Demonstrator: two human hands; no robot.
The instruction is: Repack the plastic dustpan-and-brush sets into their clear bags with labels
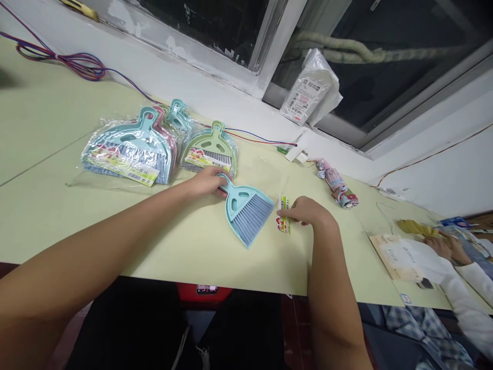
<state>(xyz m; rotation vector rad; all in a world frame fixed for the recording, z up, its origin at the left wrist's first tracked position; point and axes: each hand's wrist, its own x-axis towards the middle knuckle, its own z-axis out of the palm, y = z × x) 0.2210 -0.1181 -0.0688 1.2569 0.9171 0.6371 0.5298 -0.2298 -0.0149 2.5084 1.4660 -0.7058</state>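
My left hand is closed around the handle of a light-blue dustpan, which is tilted with its wide end toward the lower right. A brush with grey-blue bristles lies nested in the pan. Just right of it, my right hand pinches a small printed label card in yellow, green and red. Thin clear plastic film shows faintly behind the pan. Close beyond my left hand sits a green dustpan set in clear wrapping.
Wrapped blue and pink dustpan sets stand at the back left. Coiled wires run along the wall. A plastic bag rests on the window ledge. A patterned cloth bundle lies back right. Another person's hands handle yellow cloth at the far right.
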